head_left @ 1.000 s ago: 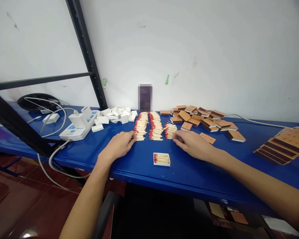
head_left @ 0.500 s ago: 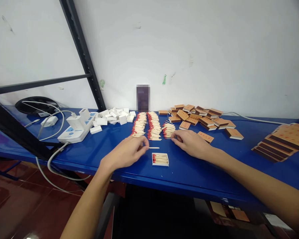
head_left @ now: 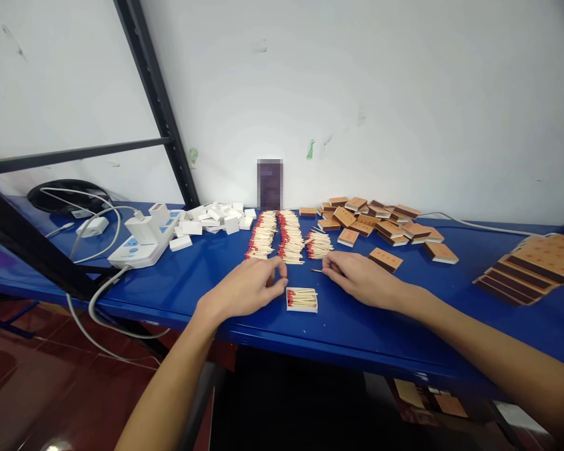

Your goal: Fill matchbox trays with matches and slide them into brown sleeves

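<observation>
My left hand (head_left: pixel 251 283) hovers just left of a small white matchbox tray (head_left: pixel 302 309), thumb and forefinger curled close together; what they hold, if anything, is not visible. Inside the tray lie several matches (head_left: pixel 302 296), mostly with red heads to the left. My right hand (head_left: pixel 355 274) pinches a single match (head_left: pixel 316 270), its red head pointing left, above and right of the tray. Beyond both hands, loose matches form two long rows (head_left: pixel 263 235) (head_left: pixel 290 238) and one shorter pile (head_left: pixel 318 244).
White empty trays (head_left: pixel 211 218) are heaped at the back left, beside a power strip (head_left: pixel 143 247) with cables. Orange-brown matchboxes (head_left: pixel 385 259) lie scattered at the back right. Stacked matchboxes (head_left: pixel 540 263) stand far right. A black metal post (head_left: pixel 155 94) rises on the left.
The match that stuck out from my left fingers no longer shows; that hand has moved slightly right. My right hand has come away from the short pile toward me with a match.
</observation>
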Tool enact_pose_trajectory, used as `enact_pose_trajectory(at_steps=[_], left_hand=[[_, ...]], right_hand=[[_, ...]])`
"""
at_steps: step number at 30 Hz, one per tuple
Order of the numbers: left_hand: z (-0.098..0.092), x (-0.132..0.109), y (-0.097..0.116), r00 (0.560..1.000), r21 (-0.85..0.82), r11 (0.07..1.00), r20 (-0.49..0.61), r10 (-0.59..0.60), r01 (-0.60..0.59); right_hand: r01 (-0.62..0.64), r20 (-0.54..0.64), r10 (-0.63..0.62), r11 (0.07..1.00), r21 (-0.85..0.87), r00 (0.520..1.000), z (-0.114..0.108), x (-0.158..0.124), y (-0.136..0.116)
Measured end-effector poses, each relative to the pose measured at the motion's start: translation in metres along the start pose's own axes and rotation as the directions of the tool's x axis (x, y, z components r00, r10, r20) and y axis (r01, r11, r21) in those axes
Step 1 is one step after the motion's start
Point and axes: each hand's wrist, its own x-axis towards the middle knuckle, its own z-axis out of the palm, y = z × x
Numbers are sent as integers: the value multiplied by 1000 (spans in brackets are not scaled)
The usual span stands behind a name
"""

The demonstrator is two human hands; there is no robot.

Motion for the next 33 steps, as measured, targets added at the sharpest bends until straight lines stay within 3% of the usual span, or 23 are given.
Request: enact_pose_trajectory(at_steps=[6,10,19,33], left_hand=[[-13,-7,-40,974,190,957,-102,-200,217],[-12,-6,-52,969,205,948,-100,-227,244],[-4,-2,-55,972,194,956,-120,-200,221],[-4,-2,-53,979,193,962,-102,-179,196]], right_hand=[[60,13,-62,993,98,998,-9,-17,-39],[97,75,-103,992,80,992,-7,-22,-56],[83,66,-90,992,95,994,-5,-15,-39],[140,-22,-140,990,30,990,0,-3,-37]])
